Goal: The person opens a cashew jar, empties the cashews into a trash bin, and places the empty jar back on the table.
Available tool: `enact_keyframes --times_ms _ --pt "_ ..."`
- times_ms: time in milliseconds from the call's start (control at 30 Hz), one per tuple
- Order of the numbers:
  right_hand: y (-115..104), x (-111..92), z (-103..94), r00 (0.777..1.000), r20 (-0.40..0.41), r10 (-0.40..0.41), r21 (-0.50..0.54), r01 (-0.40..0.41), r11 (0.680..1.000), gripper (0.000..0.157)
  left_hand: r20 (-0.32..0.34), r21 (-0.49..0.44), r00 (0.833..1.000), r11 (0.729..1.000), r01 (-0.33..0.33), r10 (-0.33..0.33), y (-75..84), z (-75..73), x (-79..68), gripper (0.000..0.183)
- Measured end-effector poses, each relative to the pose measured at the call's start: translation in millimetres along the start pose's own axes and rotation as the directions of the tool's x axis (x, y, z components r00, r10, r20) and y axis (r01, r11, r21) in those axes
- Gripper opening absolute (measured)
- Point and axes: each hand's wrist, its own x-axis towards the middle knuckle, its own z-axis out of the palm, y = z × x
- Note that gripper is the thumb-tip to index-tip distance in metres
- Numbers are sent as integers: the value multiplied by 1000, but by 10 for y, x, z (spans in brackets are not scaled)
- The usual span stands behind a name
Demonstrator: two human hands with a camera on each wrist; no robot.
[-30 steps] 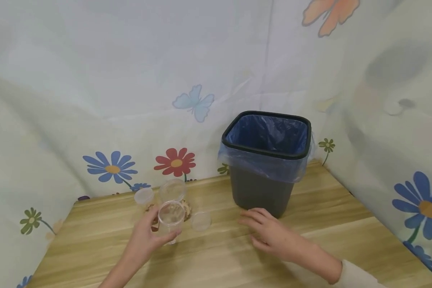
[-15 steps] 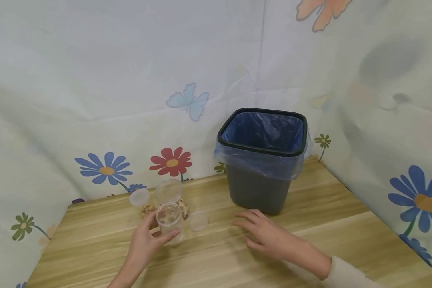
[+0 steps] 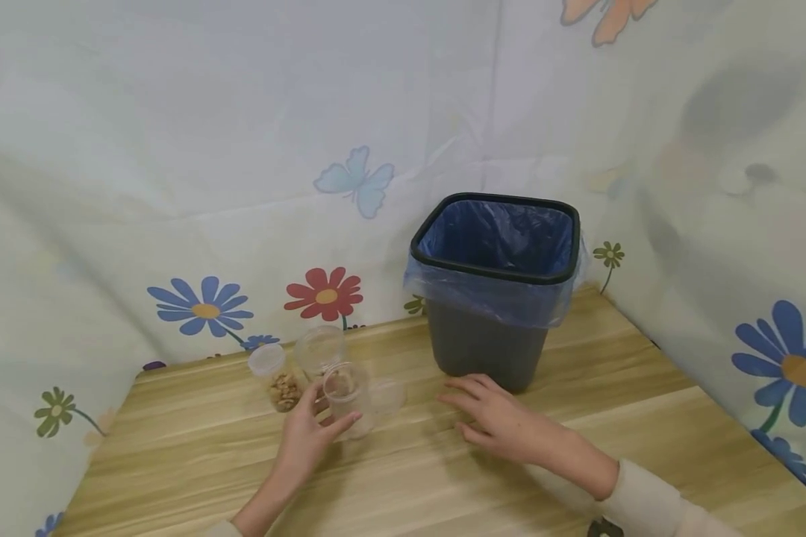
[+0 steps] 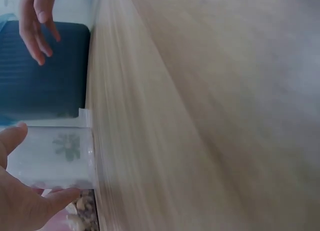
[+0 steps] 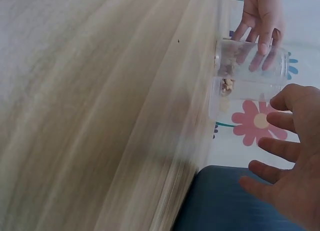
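Note:
My left hand point(image 3: 305, 440) grips a clear plastic jar point(image 3: 348, 403), its thumb and fingers on either side; no contents show in it in the left wrist view. Just behind stands another clear jar point(image 3: 321, 347), its lower part hidden by the held one. To the left is a lidded jar point(image 3: 284, 391) of what look like walnut pieces, under a whitish lid point(image 3: 266, 359). A clear round lid point(image 3: 391, 394) lies right of the held jar, partly covered by it. My right hand point(image 3: 504, 421) is held with fingers spread and relaxed in front of the bin, nothing in it.
A dark grey trash bin point(image 3: 486, 343) with a blue liner bag point(image 3: 497, 302) stands at the back right of the wood-patterned table point(image 3: 403, 485). Flower-printed cloth point(image 3: 242, 149) hangs behind and at both sides. A small black object point(image 3: 604, 528) shows at the bottom edge.
My left hand has moved right with the jar, now partly over the round lid. The walnut jar is uncovered more. My right hand stays nearly where it was.

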Motion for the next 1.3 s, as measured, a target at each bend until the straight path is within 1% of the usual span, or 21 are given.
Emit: enact_keyframes --times_ms 100,233,333,467,633,767,900,1000,1100,1200,1233,1300 --pt "19 13 -29 1000 1 3 -8 -3 1000 46 15 -6 999 1000 -31 31 15 85 49 74" --pt "38 8 -36 1000 11 9 -13 -9 1000 47 20 53 996 995 -84 83 19 191 123 71" --pt "50 -6 -21 1000 12 23 -17 -23 1000 47 36 68 992 990 -121 119 26 265 174 69" --pt "63 -20 -3 1000 1 27 -16 -27 1000 46 44 55 989 988 -142 140 43 369 254 70" --pt "68 -13 0 1000 -24 16 -26 -16 1000 47 31 92 986 982 -165 163 81 485 369 72" --pt "60 7 -4 999 -18 26 -25 -27 999 46 24 87 987 984 -158 156 94 537 426 68" --pt "57 11 -4 999 8 46 -10 -46 999 46 19 84 989 985 -147 146 73 551 440 68" --pt "63 4 -10 999 13 52 -2 -52 999 46 33 63 987 985 -158 156 66 538 425 69" --pt "71 -1 -27 999 9 52 -5 -52 999 47 89 49 985 987 -153 148 84 493 374 77" --pt "74 -4 -46 999 1 46 -14 -46 999 47 167 34 980 992 -119 112 108 413 276 81" --pt "73 -5 -51 999 2 47 -13 -47 999 47 196 32 976 995 -99 91 120 373 231 81" --pt "69 -8 -63 999 2 45 -8 -45 999 47 227 35 972 997 -72 63 138 279 139 75"
